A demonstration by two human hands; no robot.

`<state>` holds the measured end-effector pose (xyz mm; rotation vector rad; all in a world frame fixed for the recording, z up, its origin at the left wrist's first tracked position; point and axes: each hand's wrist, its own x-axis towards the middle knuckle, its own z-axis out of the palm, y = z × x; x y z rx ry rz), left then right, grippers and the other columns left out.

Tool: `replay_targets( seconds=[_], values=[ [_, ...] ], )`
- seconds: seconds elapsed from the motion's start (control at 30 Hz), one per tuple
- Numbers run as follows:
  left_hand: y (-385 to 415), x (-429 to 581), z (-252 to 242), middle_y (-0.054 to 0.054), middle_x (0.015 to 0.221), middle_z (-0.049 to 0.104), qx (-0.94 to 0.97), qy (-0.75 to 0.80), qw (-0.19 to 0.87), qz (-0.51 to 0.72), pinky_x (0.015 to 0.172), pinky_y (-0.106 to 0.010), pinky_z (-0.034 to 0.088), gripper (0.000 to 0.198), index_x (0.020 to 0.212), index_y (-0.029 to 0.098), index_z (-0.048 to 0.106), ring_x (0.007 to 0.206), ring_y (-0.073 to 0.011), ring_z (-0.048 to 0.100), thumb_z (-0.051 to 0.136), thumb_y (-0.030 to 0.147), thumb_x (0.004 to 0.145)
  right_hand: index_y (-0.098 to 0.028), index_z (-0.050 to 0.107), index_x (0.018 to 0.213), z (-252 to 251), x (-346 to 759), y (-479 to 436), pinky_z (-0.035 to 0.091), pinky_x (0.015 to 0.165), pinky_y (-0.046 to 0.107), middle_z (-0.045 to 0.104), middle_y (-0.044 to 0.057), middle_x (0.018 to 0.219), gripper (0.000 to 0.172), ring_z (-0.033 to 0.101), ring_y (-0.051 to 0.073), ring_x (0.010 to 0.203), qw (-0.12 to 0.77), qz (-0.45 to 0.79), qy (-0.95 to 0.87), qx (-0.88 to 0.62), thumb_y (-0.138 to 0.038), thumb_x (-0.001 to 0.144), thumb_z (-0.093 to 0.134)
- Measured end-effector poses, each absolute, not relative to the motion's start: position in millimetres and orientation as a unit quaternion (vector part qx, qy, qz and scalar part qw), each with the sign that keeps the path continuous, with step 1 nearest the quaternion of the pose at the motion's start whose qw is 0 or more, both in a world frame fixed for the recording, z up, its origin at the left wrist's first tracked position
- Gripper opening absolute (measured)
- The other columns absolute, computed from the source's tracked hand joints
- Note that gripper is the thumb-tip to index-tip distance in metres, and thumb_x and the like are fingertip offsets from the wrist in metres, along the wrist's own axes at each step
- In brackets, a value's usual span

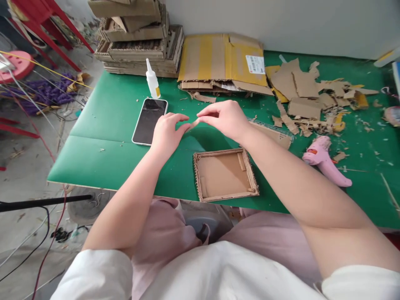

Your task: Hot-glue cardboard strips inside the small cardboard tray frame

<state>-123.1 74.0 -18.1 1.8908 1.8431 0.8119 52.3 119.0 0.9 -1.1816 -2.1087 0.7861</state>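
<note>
Between my two hands is a small strip of cardboard (pixel 194 123), pinched at one end by my left hand (pixel 168 132) and at the other by my right hand (pixel 225 120). Both hands are closed on it, just above the green table. Nearer to me lies a shallow square cardboard tray (pixel 221 175) with rims of layered corrugated strips and small pieces stuck inside. A phone (pixel 149 121) with a dark screen rests beside my left hand. Behind it stands a white glue bottle (pixel 152 81) with a pointed nozzle. A flat cardboard piece (pixel 271 135) lies partly behind my right forearm.
Stacked cardboard trays (pixel 137 50) rise at the back left, next to a flattened yellow-taped box (pixel 218 58). Torn cardboard scraps (pixel 308 87) cover the back right. A pink glue gun (pixel 326 160) lies to the right. Red stools and cables occupy the floor at left.
</note>
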Motion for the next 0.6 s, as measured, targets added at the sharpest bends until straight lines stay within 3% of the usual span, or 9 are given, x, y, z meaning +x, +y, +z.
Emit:
replay_targets(
  seconds=[0.13, 0.27, 0.37, 0.5, 0.6],
  values=[
    [55.7, -116.0, -6.1, -0.002, 0.081, 0.073, 0.613, 0.598, 0.365, 0.364, 0.069, -0.027, 0.049, 0.018, 0.088, 0.019, 0.074, 0.073, -0.0154, 0.064, 0.064, 0.03, 0.077, -0.018, 0.071, 0.081, 6.3, 73.3, 95.0, 0.054, 0.066, 0.031, 0.069, -0.001, 0.073, 0.009, 0.064, 0.014, 0.067, 0.377, 0.377, -0.722, -0.44, -0.017, 0.073, 0.068],
    [29.3, -103.8, 6.3, -0.001, 0.079, 0.073, 0.595, 0.575, 0.399, 0.396, 0.065, -0.024, 0.051, 0.021, 0.09, 0.019, 0.075, 0.07, -0.0141, 0.065, 0.068, 0.032, 0.075, -0.019, 0.07, 0.093, 13.3, 90.2, 67.0, 0.056, 0.063, 0.029, 0.07, -0.001, 0.079, 0.019, 0.065, 0.013, 0.067, 0.401, 0.362, -0.714, -0.446, -0.018, 0.074, 0.07],
    [8.2, -93.8, 7.7, 0.0, 0.08, 0.073, 0.678, 0.561, 0.282, 0.382, 0.065, -0.023, 0.051, 0.017, 0.093, 0.021, 0.074, 0.067, -0.0118, 0.064, 0.065, 0.028, 0.08, -0.02, 0.07, 0.082, 18.1, 99.0, 40.7, 0.055, 0.064, 0.027, 0.071, 0.0, 0.081, 0.006, 0.066, 0.013, 0.072, 0.415, 0.221, -0.764, -0.442, -0.017, 0.077, 0.068],
    [-13.5, -84.4, -0.3, -0.003, 0.082, 0.072, 0.777, 0.481, -0.007, 0.406, 0.069, -0.023, 0.053, 0.02, 0.091, 0.02, 0.071, 0.073, -0.0117, 0.064, 0.054, 0.011, 0.086, -0.023, 0.066, 0.08, 18.2, 109.6, 7.8, 0.055, 0.068, 0.026, 0.071, 0.001, 0.078, 0.012, 0.066, 0.013, 0.074, 0.427, -0.01, -0.825, -0.371, -0.014, 0.084, 0.06],
    [-21.0, -83.0, -5.3, -0.004, 0.085, 0.072, 0.778, 0.419, -0.145, 0.445, 0.074, -0.027, 0.056, 0.022, 0.094, 0.022, 0.068, 0.08, -0.0147, 0.067, 0.057, 0.006, 0.082, -0.026, 0.062, 0.082, 15.3, 119.4, -7.0, 0.056, 0.068, 0.027, 0.071, 0.002, 0.077, 0.012, 0.067, 0.015, 0.074, 0.418, -0.122, -0.84, -0.323, -0.013, 0.083, 0.061]
  ],
)
